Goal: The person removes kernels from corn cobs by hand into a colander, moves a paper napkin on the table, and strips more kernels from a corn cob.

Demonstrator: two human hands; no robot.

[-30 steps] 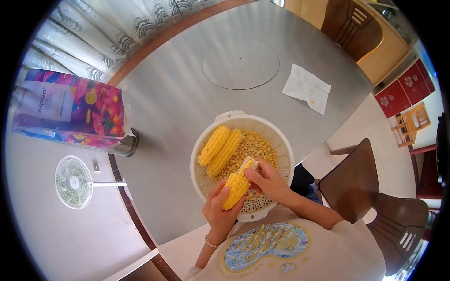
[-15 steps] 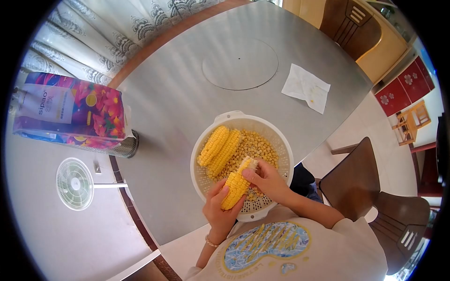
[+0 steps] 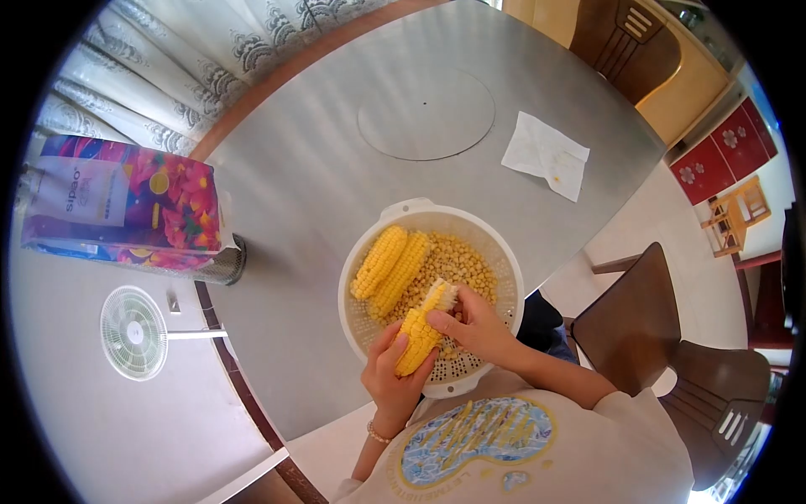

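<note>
My left hand (image 3: pixel 391 376) is wrapped around the lower part of a corn cob (image 3: pixel 414 346), tilted over the near side of a white colander (image 3: pixel 343 307). At the cob's upper end, my right hand (image 3: pixel 480 328) grips it, with the thumb pressed on the kernels. The cob's far tip and right side look pale and stripped; the rest carries yellow kernels. Loose corn kernels (image 3: pixel 460 265) cover much of the colander's bottom. Two full corn cobs lie side by side at the colander's left, an outer cob (image 3: pixel 380 262) and an inner cob (image 3: pixel 403 273).
The colander stands on a grey table (image 3: pixel 294 336) near its front edge. A crumpled white tissue (image 3: pixel 546 155) lies farther right. A colourful package (image 3: pixel 126 197) sits at the left in a mesh basket (image 3: pixel 228 262). Brown chairs (image 3: pixel 634 319) stand at the right.
My right thumb has shifted slightly down and left along the cob, and more of its upper part looks bare. My left hand keeps its hold.
</note>
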